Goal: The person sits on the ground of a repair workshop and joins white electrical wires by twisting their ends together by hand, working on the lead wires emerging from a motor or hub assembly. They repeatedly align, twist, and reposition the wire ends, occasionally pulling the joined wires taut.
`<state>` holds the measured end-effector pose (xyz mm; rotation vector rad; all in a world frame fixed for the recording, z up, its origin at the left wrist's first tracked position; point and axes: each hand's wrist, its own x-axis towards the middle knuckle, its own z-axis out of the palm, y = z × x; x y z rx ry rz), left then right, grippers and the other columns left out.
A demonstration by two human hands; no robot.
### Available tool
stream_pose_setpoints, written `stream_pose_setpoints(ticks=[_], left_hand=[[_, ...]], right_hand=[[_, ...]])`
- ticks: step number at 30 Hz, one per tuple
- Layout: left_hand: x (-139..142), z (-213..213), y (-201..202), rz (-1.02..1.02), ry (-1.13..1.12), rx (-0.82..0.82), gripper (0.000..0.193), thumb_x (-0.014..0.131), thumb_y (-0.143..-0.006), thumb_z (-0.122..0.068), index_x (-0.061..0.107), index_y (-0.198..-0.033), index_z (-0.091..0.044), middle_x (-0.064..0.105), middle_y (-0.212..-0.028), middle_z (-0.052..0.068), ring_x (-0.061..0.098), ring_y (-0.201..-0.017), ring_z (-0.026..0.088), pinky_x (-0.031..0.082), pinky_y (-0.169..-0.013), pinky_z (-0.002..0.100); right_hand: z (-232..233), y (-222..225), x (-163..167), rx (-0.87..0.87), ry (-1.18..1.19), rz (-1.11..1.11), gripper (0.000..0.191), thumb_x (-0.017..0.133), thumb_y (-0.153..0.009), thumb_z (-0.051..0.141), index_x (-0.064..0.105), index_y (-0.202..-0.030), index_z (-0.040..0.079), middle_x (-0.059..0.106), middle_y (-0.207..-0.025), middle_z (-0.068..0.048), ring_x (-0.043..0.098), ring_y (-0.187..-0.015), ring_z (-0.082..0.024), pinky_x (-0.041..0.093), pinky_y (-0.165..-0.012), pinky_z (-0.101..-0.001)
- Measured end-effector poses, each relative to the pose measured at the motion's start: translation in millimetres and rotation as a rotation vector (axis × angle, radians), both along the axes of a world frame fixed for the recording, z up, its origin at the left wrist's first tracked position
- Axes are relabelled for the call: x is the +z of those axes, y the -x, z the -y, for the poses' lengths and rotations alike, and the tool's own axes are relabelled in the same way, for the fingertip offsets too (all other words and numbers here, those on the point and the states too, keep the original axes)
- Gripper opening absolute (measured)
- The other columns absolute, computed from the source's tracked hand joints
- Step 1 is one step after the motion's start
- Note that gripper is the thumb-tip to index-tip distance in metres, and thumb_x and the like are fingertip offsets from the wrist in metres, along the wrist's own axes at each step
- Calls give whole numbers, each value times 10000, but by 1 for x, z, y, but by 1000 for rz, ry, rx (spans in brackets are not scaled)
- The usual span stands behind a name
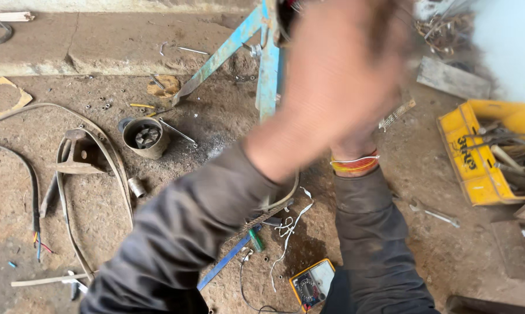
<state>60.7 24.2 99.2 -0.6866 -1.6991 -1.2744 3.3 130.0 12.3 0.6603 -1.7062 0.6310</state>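
both hands are raised, blurred, at the blue stand (grip unreadable); meter lies on the floor's near edge.

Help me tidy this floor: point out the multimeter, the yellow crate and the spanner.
multimeter (312, 283), head view, on its yellow-edged face by the dial.
yellow crate (470, 164), head view, on its near side wall.
spanner (437, 214), head view, on the middle of its shaft.

Single head view, looking steeply down, close over raised forearms; dirt floor below.
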Motion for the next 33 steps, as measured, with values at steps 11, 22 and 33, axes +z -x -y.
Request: stream_pose_setpoints(ticks=[11,22,33], left_hand=[[-41,-45,1,-263,209,-184,260,558,-971,-174,630,-1173,-28,668,-736,52,661,-626,169,519,-695,424],[-62,16,53,402,-141,-161,457,684,-862,-145,598,-1287,-1,703,-731,43,664,-610,55,553,-597,231],[-93,18,98,281,-264,-646,309,597,-1111,-192,642,-864,-12,472,-694,-80,398,-685,41,352,-594,285]], right_hand=[[12,1,-11,139,268,162,247,659,-1103,137,673,-1303,-6,712,-1073,-24,653,-890,-96,550,-801,-224],[-24,-12,36,931,765,940,272,676,-1034,228,714,-1226,38,521,-735,57,354,-529,-29,247,-444,-185],[-25,-12,34,1023,754,975,266,704,-1042,209,732,-1247,43,358,-681,91,273,-536,-32,223,-476,-207]])
